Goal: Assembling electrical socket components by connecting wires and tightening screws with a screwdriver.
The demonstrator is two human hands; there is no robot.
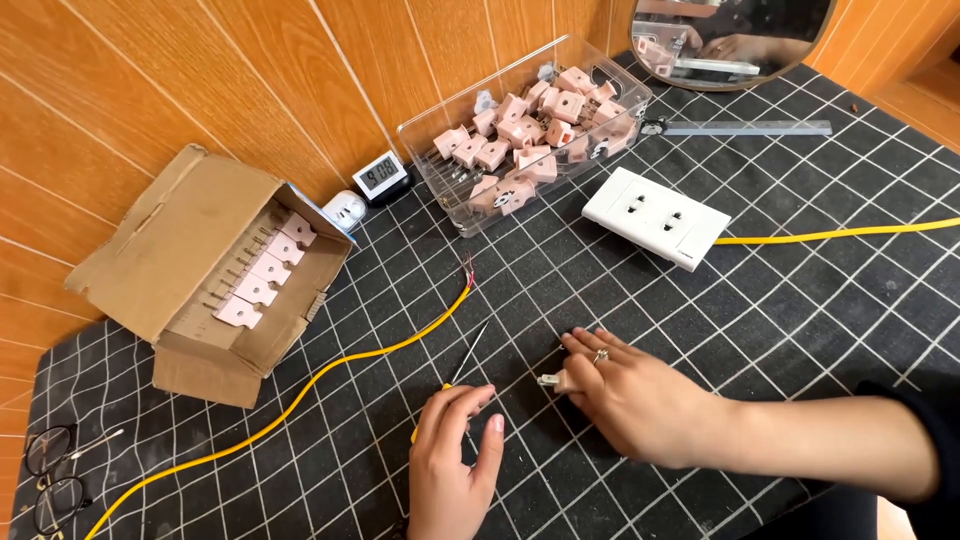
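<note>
A small pale plug point(551, 380) is lying on the black gridded mat point(800, 300) near the front middle, and the right hand point(640, 395) is covering it from the right, fingers curled over it and pinching it against the mat, a ring showing on one finger. Just to its left, the left hand point(455, 455) is closing loosely around the yellow handle of a thin screwdriver point(462, 365), whose metal shaft is pointing up and away across the mat. A yellow cable point(330, 372) is running past the screwdriver tip, its bared end showing red strands. Farther back, a white double socket point(655, 217) is resting flat with a second yellow cable point(840, 234) trailing right. A clear plastic bin point(530, 130) is holding many pink plugs, and an open cardboard box point(215, 270) at the left is showing more of them in a row.
</note>
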